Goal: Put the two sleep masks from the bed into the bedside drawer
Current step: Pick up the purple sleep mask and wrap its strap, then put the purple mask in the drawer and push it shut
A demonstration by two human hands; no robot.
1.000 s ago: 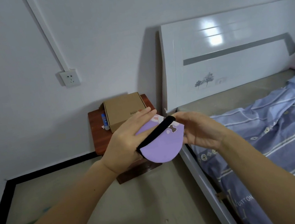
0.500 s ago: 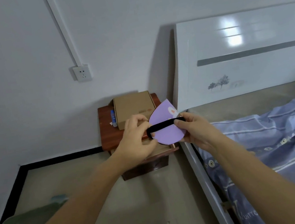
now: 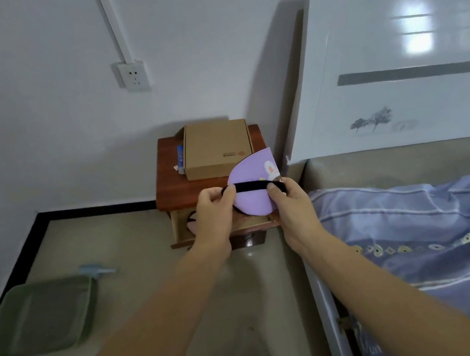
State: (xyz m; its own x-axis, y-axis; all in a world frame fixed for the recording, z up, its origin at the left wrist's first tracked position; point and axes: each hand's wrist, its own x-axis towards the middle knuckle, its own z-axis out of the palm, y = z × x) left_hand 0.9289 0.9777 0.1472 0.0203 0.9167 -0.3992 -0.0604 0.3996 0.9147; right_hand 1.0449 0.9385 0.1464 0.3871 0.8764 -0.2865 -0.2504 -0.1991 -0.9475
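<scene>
On the floor at far left lies a green tray [image 3: 37, 316], and on the wall above it sits a white socket [image 3: 133, 77]. Further right stands the red-brown bedside table [image 3: 166, 186], carrying a cardboard box [image 3: 216, 148] with a small blue tube [image 3: 180, 159] just beside it. Its drawer [image 3: 181, 230] is pulled open, and something pinkish [image 3: 193, 221] shows inside, partly hidden by the left hand [image 3: 216, 212]. That hand pinches the left end of the black strap [image 3: 249, 187] of a purple sleep mask [image 3: 254, 182], which is folded and held upright above the open drawer, between the two hands. The right hand [image 3: 289, 203] grips the strap's right end and the mask's edge. At far right are the white headboard [image 3: 394, 58] and a blue quilt [image 3: 424, 239] on the bed
</scene>
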